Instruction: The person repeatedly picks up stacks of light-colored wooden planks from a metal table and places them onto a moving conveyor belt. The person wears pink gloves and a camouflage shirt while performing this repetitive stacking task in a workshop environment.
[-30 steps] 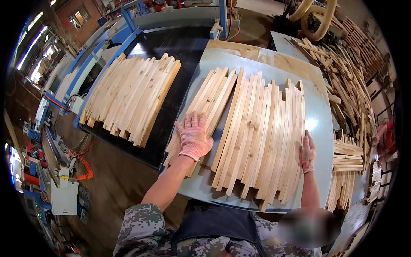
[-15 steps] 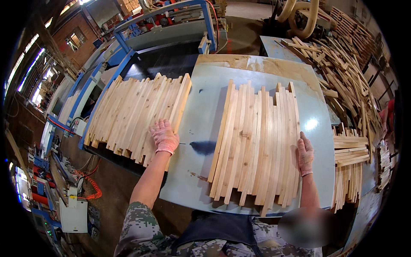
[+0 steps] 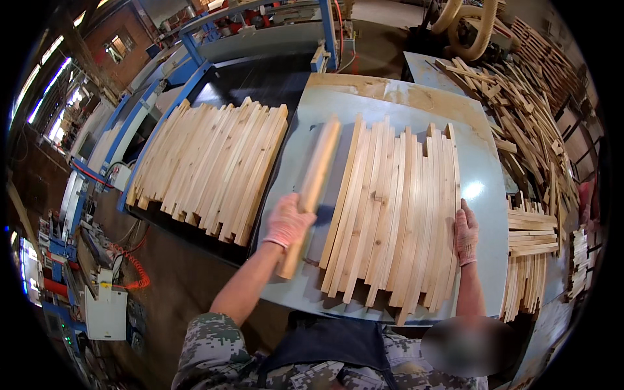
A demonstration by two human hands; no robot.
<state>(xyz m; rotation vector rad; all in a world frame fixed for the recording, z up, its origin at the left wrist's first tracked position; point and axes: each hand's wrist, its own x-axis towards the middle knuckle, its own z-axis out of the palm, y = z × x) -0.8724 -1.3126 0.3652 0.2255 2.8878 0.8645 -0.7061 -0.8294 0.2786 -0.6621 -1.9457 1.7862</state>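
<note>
My gloved left hand [image 3: 290,221] is closed round a single wooden strip [image 3: 318,172], blurred by motion, over the gap between two rows of strips. To its right, a row of pale wooden strips [image 3: 393,214] lies side by side on the grey-blue tabletop [image 3: 312,107], their ends uneven. My right hand [image 3: 466,234], also gloved, rests flat along that row's right edge, fingers stretched out. On the left, another row of strips [image 3: 214,169] lies on the black conveyor belt [image 3: 260,78].
A blue machine frame [image 3: 260,13] spans the belt's far end. Loose wood offcuts [image 3: 520,123] are heaped at the far right, with more stacked strips [image 3: 530,227] beside the table's right edge. A white box [image 3: 106,314] and orange coiled hose [image 3: 135,270] stand at lower left.
My left hand has taken the rightmost strip from the belt's row and carried it rightward over the table. My right hand stays at the table row's right edge.
</note>
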